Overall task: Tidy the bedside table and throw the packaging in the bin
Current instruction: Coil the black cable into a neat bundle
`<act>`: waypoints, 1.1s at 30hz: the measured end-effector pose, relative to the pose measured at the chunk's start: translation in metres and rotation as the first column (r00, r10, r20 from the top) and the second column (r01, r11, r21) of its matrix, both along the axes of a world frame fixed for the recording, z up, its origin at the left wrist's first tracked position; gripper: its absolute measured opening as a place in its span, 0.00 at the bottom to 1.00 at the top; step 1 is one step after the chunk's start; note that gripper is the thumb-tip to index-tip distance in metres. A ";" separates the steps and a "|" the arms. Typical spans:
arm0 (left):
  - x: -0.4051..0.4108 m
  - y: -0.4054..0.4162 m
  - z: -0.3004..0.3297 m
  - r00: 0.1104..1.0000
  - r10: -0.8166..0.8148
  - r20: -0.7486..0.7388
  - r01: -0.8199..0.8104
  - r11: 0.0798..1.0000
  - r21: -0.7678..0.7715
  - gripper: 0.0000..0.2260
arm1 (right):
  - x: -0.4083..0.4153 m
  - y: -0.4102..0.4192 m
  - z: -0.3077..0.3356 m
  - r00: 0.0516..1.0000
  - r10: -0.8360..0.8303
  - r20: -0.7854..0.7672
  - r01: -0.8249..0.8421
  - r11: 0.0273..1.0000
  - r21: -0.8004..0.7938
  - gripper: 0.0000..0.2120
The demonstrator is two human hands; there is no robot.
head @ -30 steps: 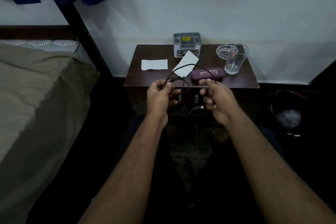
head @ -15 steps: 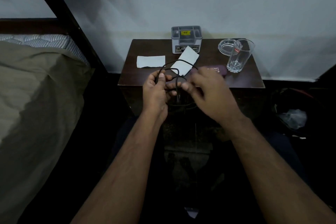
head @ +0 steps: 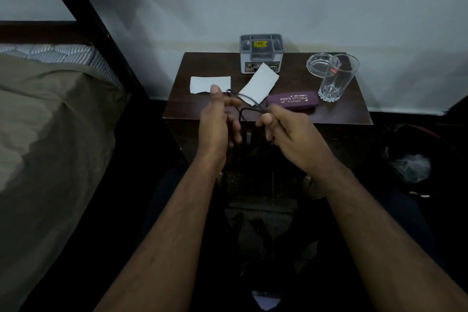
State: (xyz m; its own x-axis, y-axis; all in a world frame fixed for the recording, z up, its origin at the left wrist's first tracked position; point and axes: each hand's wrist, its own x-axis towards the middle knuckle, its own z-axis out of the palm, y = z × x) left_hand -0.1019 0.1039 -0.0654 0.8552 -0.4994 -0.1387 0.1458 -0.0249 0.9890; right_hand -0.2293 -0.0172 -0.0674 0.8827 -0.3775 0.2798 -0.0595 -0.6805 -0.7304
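- Above the near edge of the bedside table [head: 354, 116], both hands work a thin black cable [head: 249, 108], which is held in the air rather than lying on the wood.
- Its visible stretch runs roughly left to right between the hands, bending into a loop; the rest hangs down against the dark table front, where I cannot follow it or see where its ends point.
- On the left hand [head: 215, 121] the fingers are fairly straight and loosely spread, thumb raised, with the cable passing over them near the thumb; whether they clasp it I cannot tell.
- On the right hand [head: 286, 132] thumb and forefinger pinch the cable, the other fingers curled under.
- Compared with half a second ago, the hands have moved apart: the right one then overlapped the left and covered the purple spectacle case [head: 292, 101], which now shows fully, its long axis left to right. The left fingers, then curled round the cable, have straightened.
- Counted on the table: two white paper pieces, one flat at the left [head: 202, 83] and one angled at the centre [head: 260, 82]; one grey organiser box [head: 262, 54] at the back; one glass ashtray [head: 316, 63]; one glass tumbler [head: 336, 78] upright just before the ashtray; one spectacle case.
- One dark bin [head: 410, 149] stands on the floor to the right, one bed [head: 50, 114] to the left.
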 end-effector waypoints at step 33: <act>0.026 -0.036 -0.011 0.625 -0.232 0.745 -0.068 0.935 0.349 0.11 | 0.020 -0.038 0.007 0.996 0.057 -0.067 0.010 0.686 0.728 0.19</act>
State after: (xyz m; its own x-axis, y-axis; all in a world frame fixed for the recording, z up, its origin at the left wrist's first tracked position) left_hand -0.0756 0.0678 -0.0759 0.6766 -0.6281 0.3843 -0.6761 -0.3230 0.6622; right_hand -0.2093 -0.0549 -0.0604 0.9000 -0.4120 -0.1424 -0.1293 0.0596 -0.9898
